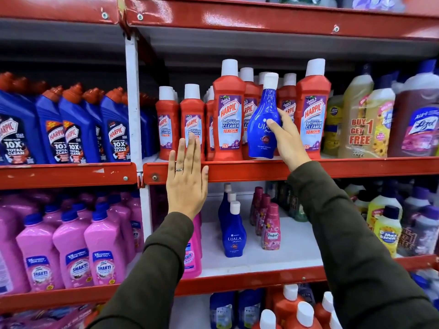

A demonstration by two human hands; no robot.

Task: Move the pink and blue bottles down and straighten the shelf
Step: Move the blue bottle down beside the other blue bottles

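A blue Ujala bottle (261, 119) with a white cap stands tilted on the upper red shelf (356, 166), among red Harpic bathroom cleaner bottles (229, 115). My right hand (288, 138) grips its right side. My left hand (187, 179) is flat and open, fingers against a small red Harpic bottle (192, 110) and the shelf edge. On the shelf below stand a row of blue Ujala bottles (232, 231) and a row of pink Comfort bottles (270, 226).
Blue Harpic bottles (71, 129) fill the upper left bay and pink Shakti bottles (71, 252) the lower left. Yellow and brown cleaner bottles (370, 115) stand at the upper right. A pink Vanish bottle (192, 255) sits behind my left sleeve. The white lower shelf (297, 245) has bare space.
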